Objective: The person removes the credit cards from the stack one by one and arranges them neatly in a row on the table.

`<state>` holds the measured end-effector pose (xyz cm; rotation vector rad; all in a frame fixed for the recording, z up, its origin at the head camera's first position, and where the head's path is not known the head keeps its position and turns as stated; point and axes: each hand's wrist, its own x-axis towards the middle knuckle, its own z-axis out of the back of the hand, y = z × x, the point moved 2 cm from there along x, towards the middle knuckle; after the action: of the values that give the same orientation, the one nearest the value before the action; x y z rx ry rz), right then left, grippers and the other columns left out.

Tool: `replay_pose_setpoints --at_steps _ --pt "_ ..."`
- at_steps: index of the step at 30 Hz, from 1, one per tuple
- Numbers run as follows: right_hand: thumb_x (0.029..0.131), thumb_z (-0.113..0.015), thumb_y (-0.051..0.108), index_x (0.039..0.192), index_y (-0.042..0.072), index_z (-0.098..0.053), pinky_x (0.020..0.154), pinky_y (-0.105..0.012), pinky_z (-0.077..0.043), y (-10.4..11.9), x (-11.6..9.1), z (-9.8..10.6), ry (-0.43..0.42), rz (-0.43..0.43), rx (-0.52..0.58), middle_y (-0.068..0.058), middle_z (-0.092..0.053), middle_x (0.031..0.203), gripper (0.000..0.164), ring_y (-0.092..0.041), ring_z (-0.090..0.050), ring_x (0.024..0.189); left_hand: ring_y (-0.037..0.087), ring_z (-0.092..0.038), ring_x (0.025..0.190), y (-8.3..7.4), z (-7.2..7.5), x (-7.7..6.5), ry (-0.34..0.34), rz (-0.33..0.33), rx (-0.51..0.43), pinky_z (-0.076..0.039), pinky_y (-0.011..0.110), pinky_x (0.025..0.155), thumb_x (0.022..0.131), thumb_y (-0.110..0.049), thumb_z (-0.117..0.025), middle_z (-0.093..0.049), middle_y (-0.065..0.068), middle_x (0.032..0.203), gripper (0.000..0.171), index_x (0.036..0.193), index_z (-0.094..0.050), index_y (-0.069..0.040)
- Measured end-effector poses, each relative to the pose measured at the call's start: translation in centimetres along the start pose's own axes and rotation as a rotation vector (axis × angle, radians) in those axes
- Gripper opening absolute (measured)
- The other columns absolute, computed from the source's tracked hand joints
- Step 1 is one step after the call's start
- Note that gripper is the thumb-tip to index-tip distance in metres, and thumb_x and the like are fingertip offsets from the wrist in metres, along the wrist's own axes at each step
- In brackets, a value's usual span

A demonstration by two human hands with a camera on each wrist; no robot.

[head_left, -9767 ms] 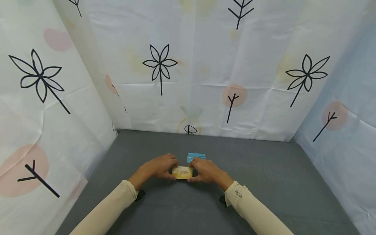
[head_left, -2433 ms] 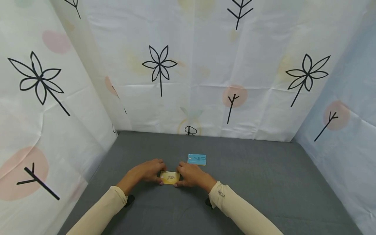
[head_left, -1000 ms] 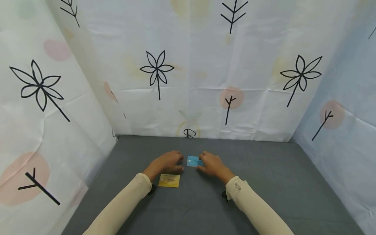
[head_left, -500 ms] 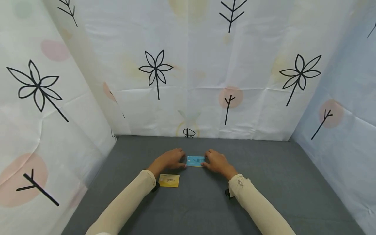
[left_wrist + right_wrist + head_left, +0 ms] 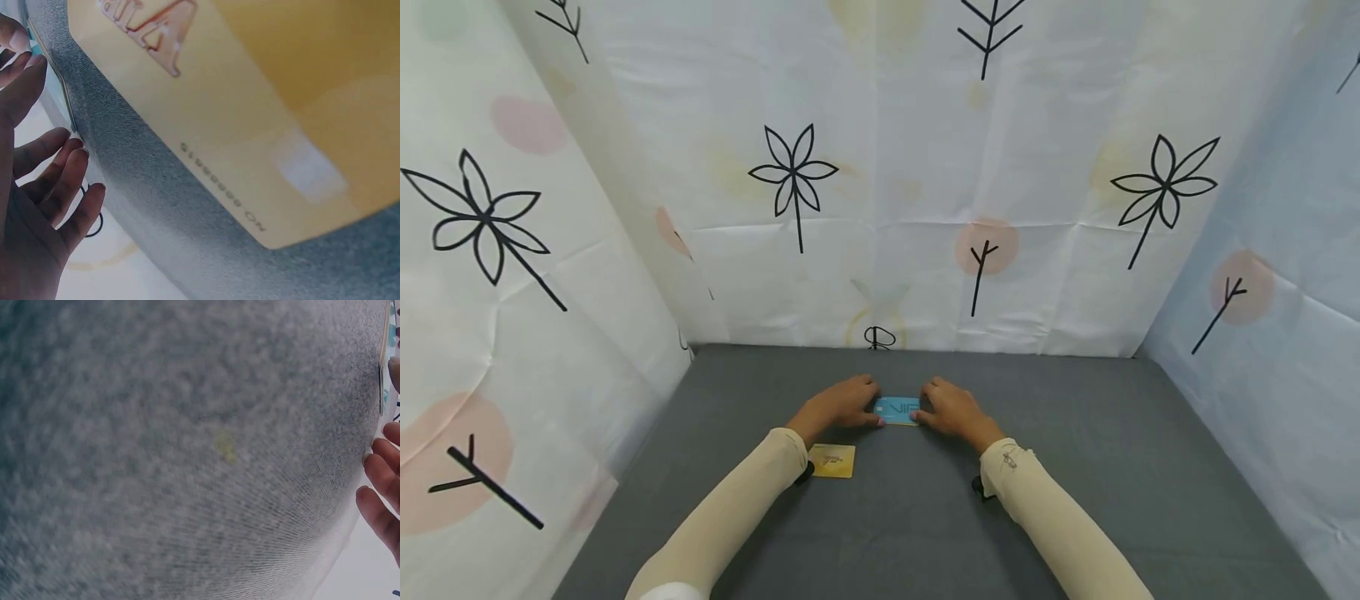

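Note:
A blue card [image 5: 897, 410] printed "VIP" lies on the grey cloth in the head view, a thin yellow edge showing beneath its front side. My left hand [image 5: 838, 404] pinches its left end between thumb and fingers. At the opposite end, my right hand [image 5: 953, 410] grips with the thumb over the front right corner. A yellow card [image 5: 833, 461] lies flat nearer to me, its left end partly hidden by the left cuff. It fills much of the left wrist view. The right wrist view catches the blue card only edge-on, beside the fingers.
The grey cloth-covered table [image 5: 1075, 500] stretches around the hands. A white printed curtain [image 5: 910, 283] stands behind it, and similar sheets hang at the left and right. A dark wrist camera [image 5: 981, 487] sits under the right cuff.
Both hands moved the yellow card leftward and nearer to me, then let it go. They moved up to the blue card and now hold its two ends.

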<state>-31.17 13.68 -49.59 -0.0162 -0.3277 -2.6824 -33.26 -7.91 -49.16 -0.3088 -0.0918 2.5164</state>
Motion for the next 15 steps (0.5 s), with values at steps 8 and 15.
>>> replay_pose_setpoints --at_steps 8,15 --pt "0.090 -0.072 0.049 0.113 0.012 -0.068 0.078 -0.042 -0.053 0.05 0.43 -0.41 0.009 -0.002 -0.026 -0.003 -0.062 0.106 0.044 -0.018 -0.062 0.094 0.021 -0.056 0.111 -0.27 0.15 0.33 0.000 -0.005 0.018 -0.048 0.040 0.094 0.094 -0.052 -0.066 -0.055 0.008 0.125 0.060 0.135 -0.056 -0.009" --pt "0.089 -0.073 0.050 0.115 0.012 -0.068 0.077 -0.041 -0.053 0.06 0.64 -0.49 0.019 -0.009 -0.038 -0.004 -0.061 0.107 0.046 -0.019 -0.062 0.094 0.024 -0.055 0.121 -0.10 0.14 0.65 0.014 0.014 0.012 -0.047 0.042 0.100 0.093 -0.050 -0.068 -0.054 0.009 0.131 0.061 0.137 -0.056 -0.010"
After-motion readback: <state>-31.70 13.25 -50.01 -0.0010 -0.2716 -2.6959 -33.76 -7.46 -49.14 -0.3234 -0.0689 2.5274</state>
